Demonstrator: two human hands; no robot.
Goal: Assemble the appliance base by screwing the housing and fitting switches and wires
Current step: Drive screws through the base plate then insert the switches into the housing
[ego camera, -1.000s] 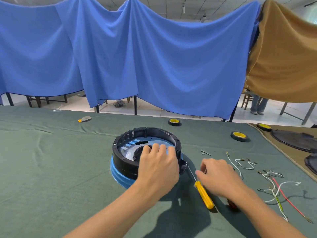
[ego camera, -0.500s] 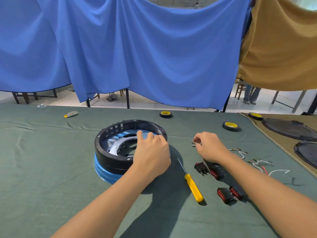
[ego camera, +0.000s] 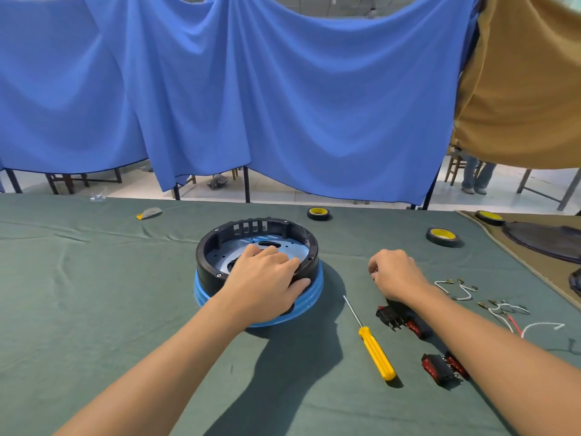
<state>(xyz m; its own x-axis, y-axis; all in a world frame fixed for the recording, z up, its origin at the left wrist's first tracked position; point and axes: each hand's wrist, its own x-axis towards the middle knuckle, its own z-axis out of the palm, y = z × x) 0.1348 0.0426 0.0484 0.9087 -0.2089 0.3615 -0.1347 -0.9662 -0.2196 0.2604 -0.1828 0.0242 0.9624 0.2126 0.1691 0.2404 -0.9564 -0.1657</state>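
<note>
Nearest on the green bench [ego camera: 94, 325] lie a yellow-handled screwdriver [ego camera: 375, 355] and red-and-black switches [ego camera: 440, 368], some partly under the right forearm. Beyond them, the left hand [ego camera: 264, 284] grips the near rim of the black housing [ego camera: 206, 262], fingers inside and thumb outside. The housing sits on its blue base [ego camera: 309, 297] at bench centre. The right hand [ego camera: 396, 275] is curled beside it with its fingertips hidden, so a pinch cannot be confirmed; wires [ego camera: 456, 289] lie to the right and tape rolls [ego camera: 441, 236] sit farther back.
</note>
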